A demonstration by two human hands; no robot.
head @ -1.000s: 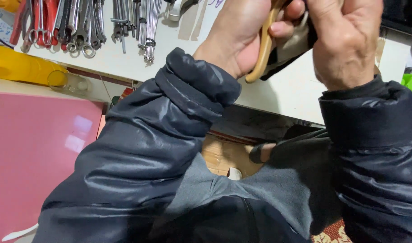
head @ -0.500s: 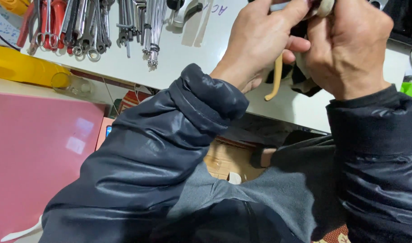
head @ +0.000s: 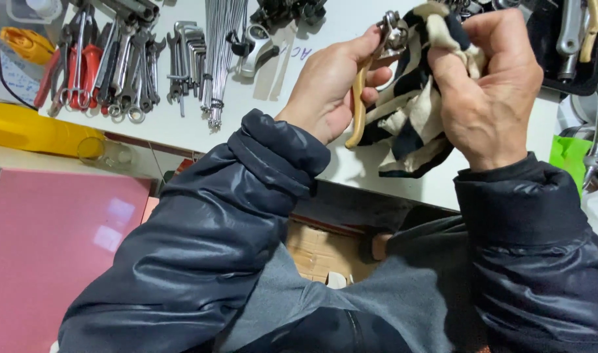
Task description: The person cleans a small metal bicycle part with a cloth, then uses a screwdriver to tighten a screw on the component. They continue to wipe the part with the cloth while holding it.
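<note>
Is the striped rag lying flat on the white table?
No, the right hand holds the black-and-cream striped cloth rag bunched up in the air against the yellow-handled metal pliers in the left hand.

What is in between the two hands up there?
In the head view, the left hand holds yellow-handled pliers, and the right hand grips a black-and-cream striped rag. The rag fills the gap, bunched against the pliers' metal head.

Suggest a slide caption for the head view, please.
Left hand holds yellow-handled pliers; right hand rubs them with a rag.
</note>
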